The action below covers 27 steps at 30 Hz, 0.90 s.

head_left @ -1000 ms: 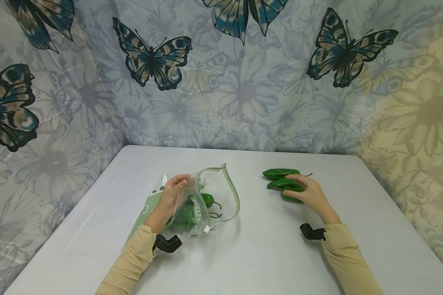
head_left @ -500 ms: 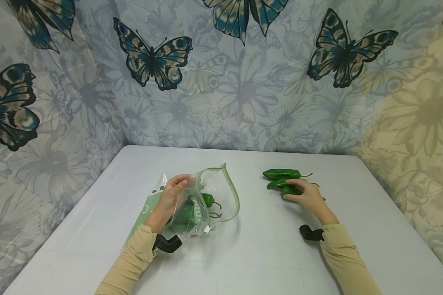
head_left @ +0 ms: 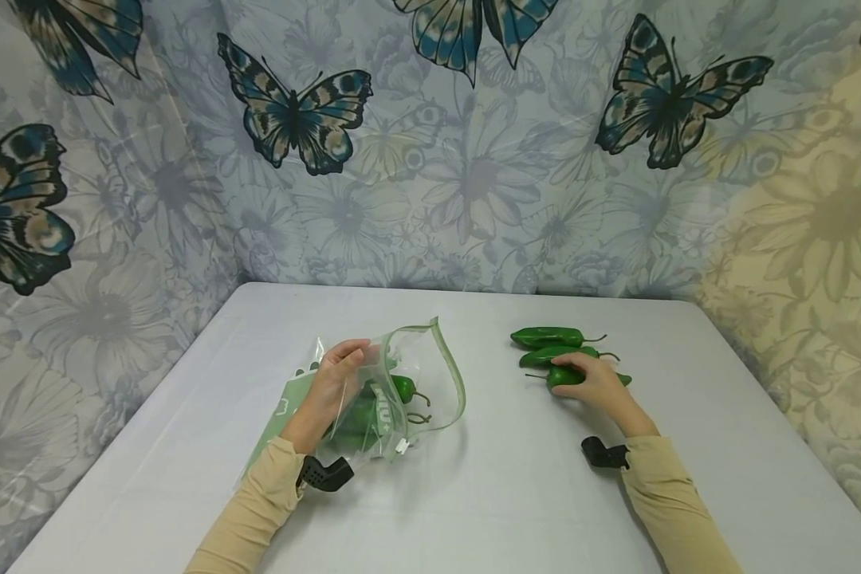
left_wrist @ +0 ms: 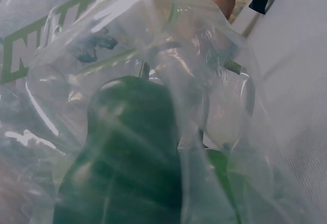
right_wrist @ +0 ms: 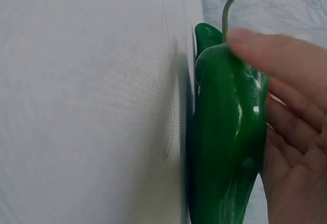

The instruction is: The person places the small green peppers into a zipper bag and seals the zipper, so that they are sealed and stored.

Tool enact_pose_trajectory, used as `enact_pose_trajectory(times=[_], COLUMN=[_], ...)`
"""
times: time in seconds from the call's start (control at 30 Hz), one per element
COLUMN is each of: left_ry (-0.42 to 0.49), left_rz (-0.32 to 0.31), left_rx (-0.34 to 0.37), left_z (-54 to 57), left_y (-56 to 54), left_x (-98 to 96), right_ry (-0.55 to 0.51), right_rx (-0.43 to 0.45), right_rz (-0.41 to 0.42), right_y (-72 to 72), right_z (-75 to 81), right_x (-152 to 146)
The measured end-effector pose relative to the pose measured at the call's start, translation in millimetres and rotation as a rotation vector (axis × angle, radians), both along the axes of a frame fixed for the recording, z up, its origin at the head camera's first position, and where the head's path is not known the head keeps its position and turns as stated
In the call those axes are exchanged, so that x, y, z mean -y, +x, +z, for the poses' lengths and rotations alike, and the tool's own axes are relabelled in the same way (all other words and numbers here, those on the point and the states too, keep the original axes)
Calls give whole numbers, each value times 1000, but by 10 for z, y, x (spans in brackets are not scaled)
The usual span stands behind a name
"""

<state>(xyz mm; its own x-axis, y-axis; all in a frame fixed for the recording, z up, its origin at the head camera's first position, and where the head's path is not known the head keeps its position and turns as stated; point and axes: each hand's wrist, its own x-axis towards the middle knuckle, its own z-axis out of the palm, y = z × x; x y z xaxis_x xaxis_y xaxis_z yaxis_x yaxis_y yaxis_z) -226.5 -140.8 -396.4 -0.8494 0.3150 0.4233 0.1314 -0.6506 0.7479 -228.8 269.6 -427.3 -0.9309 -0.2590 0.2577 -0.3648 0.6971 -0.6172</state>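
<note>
Pale cloth wall (head_left: 481, 239) with flowers and butterflies closes the far side; before it stands a white table (head_left: 459, 510). On the left, the left hand (head_left: 330, 383) pinches the film of a clear bag (head_left: 383, 410) near its mouth, probably so that the mouth stands wide toward the right. Peppers inside (head_left: 404, 388) show two stems pointing to this opening. On the right, a far pepper (head_left: 545, 338) and a middle pepper (head_left: 541, 358) lie just beside each other, both stems to the right, perhaps for easy reach. Nearest is a near pepper (head_left: 564, 377), its stem to the left. The right hand (head_left: 599, 383) has thumb and fingers clamped on it from opposite sides, which should suit its smooth, glossy body. Whether it touches the table, I cannot tell.
</note>
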Motion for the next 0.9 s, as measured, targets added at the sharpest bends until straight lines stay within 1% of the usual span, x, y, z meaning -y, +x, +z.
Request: enact_pose_trajectory(times=[0.23, 0.33, 0.5, 0.67, 0.8, 0.9], left_ry=[15, 10, -22, -18, 3, 4], left_rz=[-17, -13, 19, 43, 30, 23], left_rx=[3, 8, 11, 12, 18, 23], left_z=[-5, -21, -34, -39, -31, -23], left_y=[-9, -11, -6, -3, -3, -2], left_x=[-5, -3, -14, -25, -22, -18], right_ry=[56, 84, 117, 123, 115, 87], right_rx=[5, 14, 32, 31, 40, 50], right_rz=[24, 11, -27, -23, -34, -50], right_y=[1, 9, 20, 26, 31, 43], right_z=[21, 37, 56, 65, 73, 79], right_x=[3, 12, 30, 36, 35, 38])
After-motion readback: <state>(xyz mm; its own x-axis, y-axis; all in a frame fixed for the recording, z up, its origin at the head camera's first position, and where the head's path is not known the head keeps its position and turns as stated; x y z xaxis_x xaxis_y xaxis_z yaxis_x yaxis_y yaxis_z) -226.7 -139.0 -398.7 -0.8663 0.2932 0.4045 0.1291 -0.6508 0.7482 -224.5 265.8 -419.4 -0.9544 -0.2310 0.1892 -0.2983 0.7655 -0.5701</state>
